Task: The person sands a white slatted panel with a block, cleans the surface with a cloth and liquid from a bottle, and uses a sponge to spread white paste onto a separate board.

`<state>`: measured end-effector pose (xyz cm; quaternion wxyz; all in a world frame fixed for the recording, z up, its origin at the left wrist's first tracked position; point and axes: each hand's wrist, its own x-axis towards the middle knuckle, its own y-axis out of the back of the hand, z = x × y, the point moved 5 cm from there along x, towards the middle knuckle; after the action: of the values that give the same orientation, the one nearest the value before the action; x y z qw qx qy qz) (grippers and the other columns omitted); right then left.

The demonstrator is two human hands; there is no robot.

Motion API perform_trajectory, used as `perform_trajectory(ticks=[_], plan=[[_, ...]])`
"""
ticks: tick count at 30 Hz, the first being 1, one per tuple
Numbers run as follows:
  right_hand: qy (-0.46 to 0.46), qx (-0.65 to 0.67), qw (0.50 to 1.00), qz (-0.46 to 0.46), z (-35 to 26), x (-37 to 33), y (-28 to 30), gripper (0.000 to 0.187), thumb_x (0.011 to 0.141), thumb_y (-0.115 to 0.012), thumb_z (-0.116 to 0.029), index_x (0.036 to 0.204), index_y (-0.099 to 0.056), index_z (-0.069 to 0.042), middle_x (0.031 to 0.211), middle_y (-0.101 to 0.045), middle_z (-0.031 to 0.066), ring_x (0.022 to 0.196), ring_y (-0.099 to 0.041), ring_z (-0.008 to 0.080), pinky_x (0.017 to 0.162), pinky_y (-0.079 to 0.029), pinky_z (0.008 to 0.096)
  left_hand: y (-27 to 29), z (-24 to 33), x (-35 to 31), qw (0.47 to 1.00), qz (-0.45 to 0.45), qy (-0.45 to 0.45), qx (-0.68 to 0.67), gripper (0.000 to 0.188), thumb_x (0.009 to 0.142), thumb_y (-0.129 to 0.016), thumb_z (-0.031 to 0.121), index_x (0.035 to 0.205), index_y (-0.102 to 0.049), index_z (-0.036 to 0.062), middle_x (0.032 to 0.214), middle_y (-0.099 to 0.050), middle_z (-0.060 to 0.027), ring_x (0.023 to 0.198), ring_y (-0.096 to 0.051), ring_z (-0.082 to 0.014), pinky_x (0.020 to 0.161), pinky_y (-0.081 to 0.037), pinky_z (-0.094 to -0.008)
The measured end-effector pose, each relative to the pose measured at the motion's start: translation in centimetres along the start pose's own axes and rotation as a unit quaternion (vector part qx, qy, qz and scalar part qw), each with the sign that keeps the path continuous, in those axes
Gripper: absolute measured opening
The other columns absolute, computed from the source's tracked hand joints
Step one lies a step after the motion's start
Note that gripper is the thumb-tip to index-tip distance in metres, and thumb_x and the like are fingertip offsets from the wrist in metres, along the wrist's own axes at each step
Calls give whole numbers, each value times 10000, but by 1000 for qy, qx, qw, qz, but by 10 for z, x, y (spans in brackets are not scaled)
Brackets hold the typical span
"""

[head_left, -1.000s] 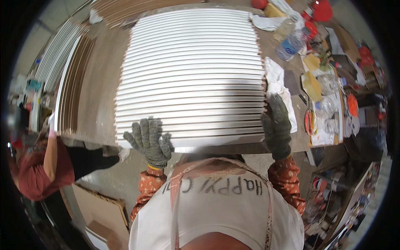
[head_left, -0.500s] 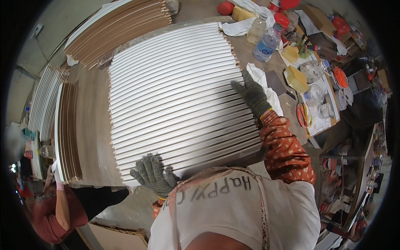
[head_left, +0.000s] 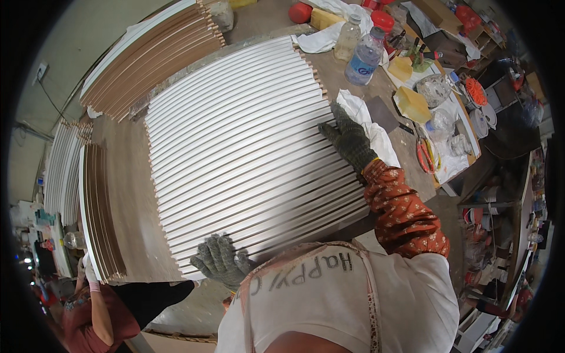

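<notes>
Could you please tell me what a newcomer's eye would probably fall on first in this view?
Probably the broad row of white strips, laid side by side across the middle of the table. Next come the dark gloved hands: the left hand spread at the near edge, the right hand at the strips' right-hand ends. The blue-labelled bottle stands out beyond the right hand, toward the upper right.

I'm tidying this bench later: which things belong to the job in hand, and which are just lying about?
Seemingly part of the job:
- white strips
- gloved left hand, on the nearest strips
- gloved right hand, at their right ends

Seemingly lying about:
- blue-labelled bottle
- white cloth
- yellow block
- orange bundle
</notes>
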<state>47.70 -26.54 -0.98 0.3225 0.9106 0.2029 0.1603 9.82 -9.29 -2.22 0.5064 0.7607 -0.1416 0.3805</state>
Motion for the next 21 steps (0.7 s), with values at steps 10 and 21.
perform_trajectory(ticks=[10,21], plan=[[83,-59,994,37,-1,16,1,679,872,-654,-378,1376,-402,0,1338,-493,236,1253,-474,352,1032,-391,397,-2,0,-1,1000,-14,-2,-5,438,975,-391,352,1215,-616,63,1261,-603,-143,1253,-496,-375,1078,-269,-611],[36,-79,995,-48,1,138,-50,793,879,-575,-511,1414,-316,14,1354,-453,260,1258,-442,366,1053,-348,392,1,-9,-21,998,-48,11,32,475,980,-370,434,1235,-615,117,1297,-584,-118,1273,-481,-356,1083,-241,-628]])
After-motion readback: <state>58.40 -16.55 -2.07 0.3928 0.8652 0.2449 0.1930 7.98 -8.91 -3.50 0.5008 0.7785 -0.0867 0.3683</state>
